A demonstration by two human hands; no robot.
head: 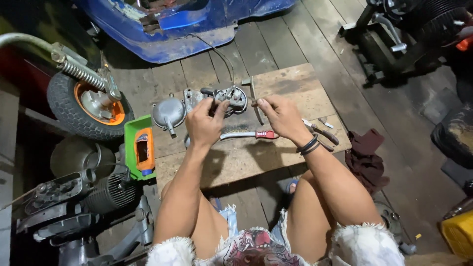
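Knees and frayed denim shorts [231, 231] at bottom of frame, person seated on plank floor at a low wooden board [276, 152]. Left hand [206, 123] closed around a small grey metal engine part [231, 97], gripping its dark end, held just above the board. Right hand [277, 114] pinches a thin metal lever [254, 101] between thumb and fingertips, right beside that part; black bands on the wrist. Thin cable [221, 54] runs from the part toward the blue body panel [172, 29]. On the board: round grey cover [168, 113] left of the hands, red-handled wire brush [249, 134] under them, pliers [322, 133] near right wrist. Green tray [130, 135] at board's left edge, small wheel [88, 103] beyond it.
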